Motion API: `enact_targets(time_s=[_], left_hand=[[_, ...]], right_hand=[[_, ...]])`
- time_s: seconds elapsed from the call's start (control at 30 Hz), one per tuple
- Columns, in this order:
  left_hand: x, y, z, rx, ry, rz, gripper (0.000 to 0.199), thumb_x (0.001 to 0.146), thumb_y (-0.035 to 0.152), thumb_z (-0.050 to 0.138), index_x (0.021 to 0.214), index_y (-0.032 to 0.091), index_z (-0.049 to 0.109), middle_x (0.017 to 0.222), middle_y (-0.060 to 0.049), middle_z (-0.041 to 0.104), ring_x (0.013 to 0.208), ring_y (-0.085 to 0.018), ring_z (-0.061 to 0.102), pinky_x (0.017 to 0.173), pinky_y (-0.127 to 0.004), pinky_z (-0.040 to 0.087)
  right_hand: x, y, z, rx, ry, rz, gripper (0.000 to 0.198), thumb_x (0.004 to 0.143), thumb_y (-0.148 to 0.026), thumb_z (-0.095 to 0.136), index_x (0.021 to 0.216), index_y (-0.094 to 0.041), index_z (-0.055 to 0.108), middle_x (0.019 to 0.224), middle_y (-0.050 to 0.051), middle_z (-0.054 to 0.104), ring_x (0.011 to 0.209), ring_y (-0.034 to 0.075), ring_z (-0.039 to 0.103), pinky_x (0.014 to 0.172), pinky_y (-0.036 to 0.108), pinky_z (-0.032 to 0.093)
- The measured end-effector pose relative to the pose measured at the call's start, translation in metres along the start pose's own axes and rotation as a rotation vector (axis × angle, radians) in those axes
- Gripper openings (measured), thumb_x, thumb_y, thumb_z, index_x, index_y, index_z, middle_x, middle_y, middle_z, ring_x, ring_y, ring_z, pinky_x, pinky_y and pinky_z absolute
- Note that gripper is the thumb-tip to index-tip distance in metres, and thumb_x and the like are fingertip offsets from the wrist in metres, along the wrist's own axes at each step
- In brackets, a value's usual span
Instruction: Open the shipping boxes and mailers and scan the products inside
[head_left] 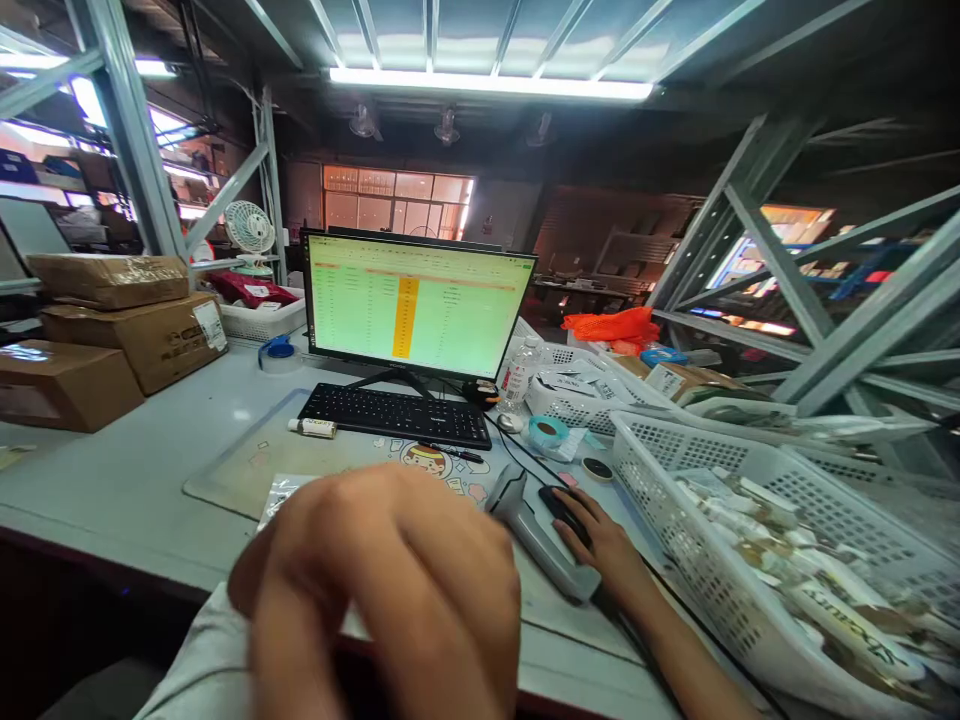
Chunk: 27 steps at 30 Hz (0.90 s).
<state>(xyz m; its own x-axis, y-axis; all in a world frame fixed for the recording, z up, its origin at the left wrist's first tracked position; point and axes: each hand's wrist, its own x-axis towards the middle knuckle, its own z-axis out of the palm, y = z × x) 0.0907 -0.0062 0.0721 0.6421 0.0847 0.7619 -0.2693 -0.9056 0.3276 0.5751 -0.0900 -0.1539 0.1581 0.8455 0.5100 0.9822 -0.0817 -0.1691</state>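
Observation:
Close to the camera, my left hand [405, 570] is large and slightly blurred. Its fingers are bent and closed together, the tips run out of the bottom of the view, and anything in them is hidden. My right hand [604, 540] rests over a black computer mouse [568, 512], with its fingers along the top. Just left of the mouse lies a grey barcode scanner [536, 535]. Partly behind my left hand is a small clear packet [281, 495]. A black keyboard [394, 415] sits before a lit monitor [420, 305] showing a spreadsheet with an orange column.
A white perforated basket [675, 530] full of small packets stands at the right. Cardboard boxes [135, 340] are stacked at the left. A small labelled tube [313, 428], a pen [457, 453], a blue tape roll [547, 432] and a plastic bottle [517, 375] are around the keyboard.

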Motion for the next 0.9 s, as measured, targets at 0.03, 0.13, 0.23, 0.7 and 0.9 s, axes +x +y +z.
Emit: enact_targets(time_s=[0.03, 0.13, 0.23, 0.7, 0.9], left_hand=[[0.016, -0.001, 0.002, -0.044, 0.053, 0.011, 0.044, 0.075, 0.084, 0.054, 0.091, 0.05, 0.077, 0.067, -0.005, 0.067, 0.066, -0.027, 0.067, 0.052, -0.045, 0.054], [0.061, -0.021, -0.003, -0.102, 0.38, 0.001, 0.044, 0.094, 0.07, 0.049, 0.103, 0.035, 0.075, 0.072, -0.004, 0.066, 0.064, -0.02, 0.064, 0.06, -0.038, 0.055], [0.084, -0.079, -0.031, -0.01, 0.599, -0.039, 0.039, 0.1, 0.057, 0.05, 0.101, 0.024, 0.072, 0.077, -0.002, 0.065, 0.068, -0.015, 0.064, 0.069, -0.032, 0.054], [-0.145, -0.262, -0.054, 0.633, 0.012, -1.065, 0.038, 0.092, 0.043, 0.054, 0.115, 0.02, 0.073, 0.129, -0.012, 0.068, 0.124, -0.03, 0.057, 0.113, -0.044, 0.039], [-0.151, -0.269, -0.06, 0.522, -0.063, -1.063, 0.033, 0.086, 0.043, 0.064, 0.109, 0.02, 0.07, 0.119, -0.011, 0.07, 0.114, -0.031, 0.061, 0.101, -0.04, 0.046]], right_hand=[[0.0, 0.0, 0.0, -0.004, 0.0, -0.001, 0.051, 0.1, -0.054, 0.046, 0.144, -0.031, 0.058, 0.152, 0.011, 0.051, 0.131, 0.035, 0.058, 0.105, 0.056, 0.053], [0.0, 0.001, 0.001, -0.015, 0.0, -0.006, 0.052, 0.1, -0.054, 0.045, 0.145, -0.03, 0.057, 0.151, 0.011, 0.051, 0.134, 0.035, 0.056, 0.104, 0.055, 0.054], [0.001, 0.0, 0.001, -0.01, -0.003, -0.02, 0.052, 0.101, -0.054, 0.044, 0.145, -0.028, 0.057, 0.151, 0.012, 0.051, 0.136, 0.035, 0.055, 0.106, 0.055, 0.052], [0.013, -0.05, -0.046, 0.069, 0.189, 0.053, 0.058, 0.098, -0.056, 0.043, 0.138, -0.017, 0.06, 0.128, 0.018, 0.066, 0.121, 0.034, 0.061, 0.107, 0.052, 0.048], [0.027, -0.113, -0.067, 0.073, -0.401, 0.227, 0.074, 0.091, -0.06, 0.051, 0.145, -0.01, 0.054, 0.108, 0.016, 0.074, 0.097, 0.031, 0.072, 0.088, 0.04, 0.055]])
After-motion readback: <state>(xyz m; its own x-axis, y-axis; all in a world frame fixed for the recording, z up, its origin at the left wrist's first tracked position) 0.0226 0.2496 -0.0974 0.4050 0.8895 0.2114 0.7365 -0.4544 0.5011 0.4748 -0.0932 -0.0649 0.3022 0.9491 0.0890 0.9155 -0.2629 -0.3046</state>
